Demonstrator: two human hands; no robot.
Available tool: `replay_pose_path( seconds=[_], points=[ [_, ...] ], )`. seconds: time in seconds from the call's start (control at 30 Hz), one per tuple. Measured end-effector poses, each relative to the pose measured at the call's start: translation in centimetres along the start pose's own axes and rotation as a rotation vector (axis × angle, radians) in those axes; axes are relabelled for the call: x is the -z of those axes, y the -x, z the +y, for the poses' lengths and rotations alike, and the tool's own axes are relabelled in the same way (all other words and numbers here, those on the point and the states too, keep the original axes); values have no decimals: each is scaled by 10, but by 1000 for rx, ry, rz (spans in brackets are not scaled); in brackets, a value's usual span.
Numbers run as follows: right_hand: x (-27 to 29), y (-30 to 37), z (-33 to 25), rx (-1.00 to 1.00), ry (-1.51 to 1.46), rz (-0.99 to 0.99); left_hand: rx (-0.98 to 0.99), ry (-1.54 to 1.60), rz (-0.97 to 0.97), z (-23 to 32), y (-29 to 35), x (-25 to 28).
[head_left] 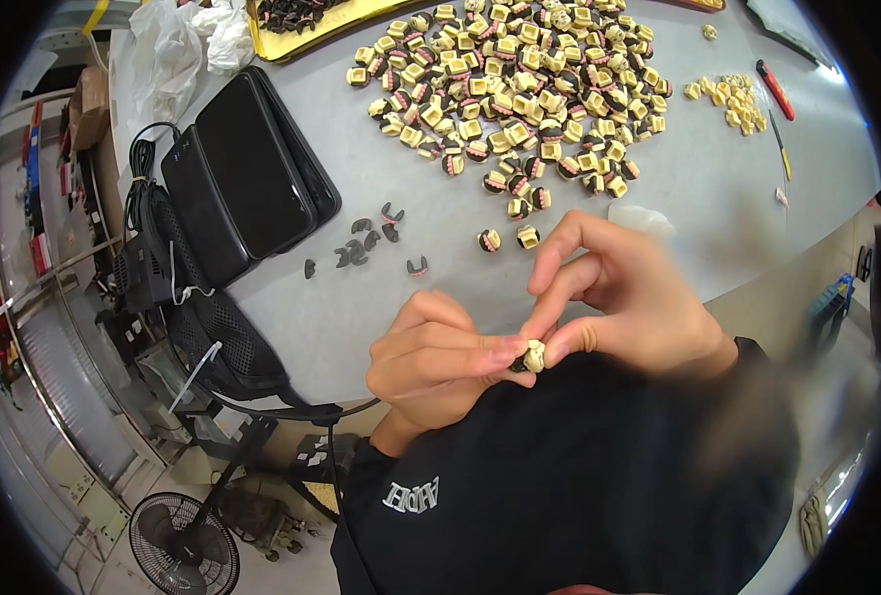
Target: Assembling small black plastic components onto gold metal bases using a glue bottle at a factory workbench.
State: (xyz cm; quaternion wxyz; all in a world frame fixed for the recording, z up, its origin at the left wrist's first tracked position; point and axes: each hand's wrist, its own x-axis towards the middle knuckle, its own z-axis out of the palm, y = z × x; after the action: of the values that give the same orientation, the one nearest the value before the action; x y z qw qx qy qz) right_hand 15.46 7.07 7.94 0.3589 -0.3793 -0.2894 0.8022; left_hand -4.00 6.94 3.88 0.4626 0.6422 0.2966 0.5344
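Close to my body, just past the table's near edge, my left hand (438, 349) and my right hand (631, 302) meet at their fingertips. Between them they pinch a small cream-and-black molded piece (533, 357); the fingers hide part of it. Two similar pieces, a cream-and-black piece (489, 240) and another cream-and-black piece (528, 236), lie just beyond my hands. Further off spreads a big pile of cream pieces with black and pink parts (520, 89). Left of my hands, several loose black parts (358, 250) are scattered, with a U-shaped black-and-pink part (416, 267) nearer me.
Black flat devices (252, 164) with cables occupy the table's left side. A yellow tray (336, 22) of dark parts stands at the far left. Toward the right are a small heap of cream parts (733, 102), a red cutter (774, 89) and a thin yellow-and-black tool (781, 146).
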Motion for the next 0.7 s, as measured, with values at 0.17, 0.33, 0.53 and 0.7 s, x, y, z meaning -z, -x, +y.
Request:
replay_pose_path(
  seconds=[0.17, 0.33, 0.53, 0.7],
  points=[
    [-1, -1, 2, 6, -21, -11, -56, -82, -28, -1, -2, 1],
    [1, -4, 10, 16, -93, -78, -113, -241, -50, -1, -2, 4],
    [1, -5, 19, 74, -191, -144, -216, -329, -4, -4, -2, 1],
    [-2, -13, 23, 135, -239, -86, -255, -307, 146, -6, 0, 1]
  ],
)
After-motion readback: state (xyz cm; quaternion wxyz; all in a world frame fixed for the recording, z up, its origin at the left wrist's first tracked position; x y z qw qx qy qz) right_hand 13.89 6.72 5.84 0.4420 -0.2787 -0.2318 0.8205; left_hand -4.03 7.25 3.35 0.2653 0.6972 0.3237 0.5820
